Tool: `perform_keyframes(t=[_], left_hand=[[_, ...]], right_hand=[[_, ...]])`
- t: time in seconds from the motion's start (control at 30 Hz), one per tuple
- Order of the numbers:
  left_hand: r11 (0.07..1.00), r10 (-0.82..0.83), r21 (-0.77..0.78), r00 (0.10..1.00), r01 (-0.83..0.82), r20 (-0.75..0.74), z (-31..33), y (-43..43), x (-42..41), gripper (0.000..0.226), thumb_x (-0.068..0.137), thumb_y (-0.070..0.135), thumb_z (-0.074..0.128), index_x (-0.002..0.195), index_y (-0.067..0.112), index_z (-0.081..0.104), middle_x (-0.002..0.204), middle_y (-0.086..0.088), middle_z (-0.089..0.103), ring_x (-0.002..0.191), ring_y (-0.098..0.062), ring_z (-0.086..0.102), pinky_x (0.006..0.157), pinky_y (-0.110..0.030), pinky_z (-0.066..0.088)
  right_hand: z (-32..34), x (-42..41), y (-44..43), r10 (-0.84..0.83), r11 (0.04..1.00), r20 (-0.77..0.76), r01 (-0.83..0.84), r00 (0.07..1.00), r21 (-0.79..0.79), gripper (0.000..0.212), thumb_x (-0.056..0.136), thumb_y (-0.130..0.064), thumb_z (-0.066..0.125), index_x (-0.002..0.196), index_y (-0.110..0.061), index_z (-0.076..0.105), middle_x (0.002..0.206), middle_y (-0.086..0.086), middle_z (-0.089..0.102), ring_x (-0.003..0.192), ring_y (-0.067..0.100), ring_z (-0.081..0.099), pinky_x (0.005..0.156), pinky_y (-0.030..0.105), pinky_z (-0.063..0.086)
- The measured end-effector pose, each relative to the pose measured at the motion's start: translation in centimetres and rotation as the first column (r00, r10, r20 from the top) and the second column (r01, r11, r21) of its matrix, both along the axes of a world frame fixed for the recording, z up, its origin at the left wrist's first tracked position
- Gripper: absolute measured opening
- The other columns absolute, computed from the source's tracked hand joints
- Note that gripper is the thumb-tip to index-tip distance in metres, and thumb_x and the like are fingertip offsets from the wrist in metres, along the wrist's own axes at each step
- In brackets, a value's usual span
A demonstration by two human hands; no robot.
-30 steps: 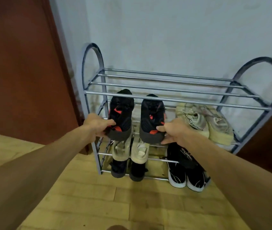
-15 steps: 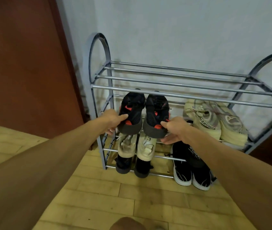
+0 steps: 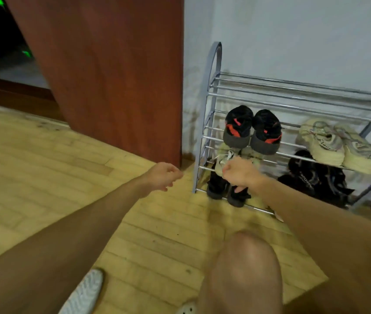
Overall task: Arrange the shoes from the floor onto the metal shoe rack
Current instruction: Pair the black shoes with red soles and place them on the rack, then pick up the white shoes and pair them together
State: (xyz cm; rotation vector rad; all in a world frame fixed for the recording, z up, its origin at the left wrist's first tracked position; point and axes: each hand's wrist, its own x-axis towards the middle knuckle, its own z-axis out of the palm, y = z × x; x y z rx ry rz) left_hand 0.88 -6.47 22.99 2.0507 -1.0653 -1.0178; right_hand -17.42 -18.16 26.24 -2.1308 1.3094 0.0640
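Note:
The metal shoe rack [image 3: 209,91] stands against the white wall at the right. A pair of black shoes with red marks [image 3: 251,130] sits on its middle shelf at the left, heels toward me. Beside them lies a cream pair [image 3: 336,143]. On the bottom shelf stand a cream-and-black pair [image 3: 223,189] and a black pair [image 3: 313,180]. My left hand [image 3: 163,176] hovers over the floor left of the rack, fingers loosely curled, holding nothing. My right hand [image 3: 240,173] hangs in front of the lower left shoes, fingers curled, holding nothing.
A brown wooden door [image 3: 112,75] stands open left of the rack, with a dark room behind it. The floor is light wood planks [image 3: 44,159]. My bare knee [image 3: 245,264] rises at the bottom centre, and a white slipper [image 3: 85,293] on my foot shows at the lower left.
Both hands have let go of the black-and-red shoes, which now rest on the middle shelf, and have drawn back toward me. The view has swung left and my knee has come up.

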Motion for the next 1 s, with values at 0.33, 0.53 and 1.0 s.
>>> perform_keyframes(t=[0.33,0.53,1.0], left_hand=[[0.941,0.049,0.323,0.985,-0.101,0.166,-14.3,24.1,2.9,0.035,0.086,0.034,0.059,0.109,0.009,0.069,0.115,-0.001,0.067,0.109,-0.006,0.06,0.089,-0.018,0.039],[0.832,0.173,0.473,0.946,-0.289,0.274,-24.1,35.5,2.8,0.052,0.089,0.028,0.061,0.136,0.011,0.048,0.138,-0.016,0.047,0.129,-0.028,0.045,0.098,-0.026,0.034],[0.517,0.665,0.494,0.691,-0.699,0.283,-29.5,40.2,4.9,0.076,0.075,0.021,0.075,0.14,0.008,0.037,0.136,-0.023,0.041,0.127,-0.039,0.04,0.098,-0.048,0.043]], right_hand=[[-12.5,8.7,18.3,0.339,0.923,-0.168,-0.292,0.926,0.25,0.027,0.09,-0.017,0.047,0.113,-0.006,0.058,0.101,0.012,0.057,0.091,0.031,0.065,0.075,0.035,0.059],[-19.6,10.3,26.2,0.462,0.852,-0.143,-0.393,0.875,0.344,0.023,0.09,-0.012,0.042,0.099,-0.001,0.06,0.095,0.014,0.062,0.085,0.028,0.061,0.072,0.034,0.052],[-23.4,7.9,24.8,0.606,0.789,-0.272,-0.521,0.748,0.325,0.039,0.095,-0.013,0.046,0.134,-0.011,0.053,0.141,0.009,0.052,0.12,0.026,0.055,0.094,0.031,0.043]])
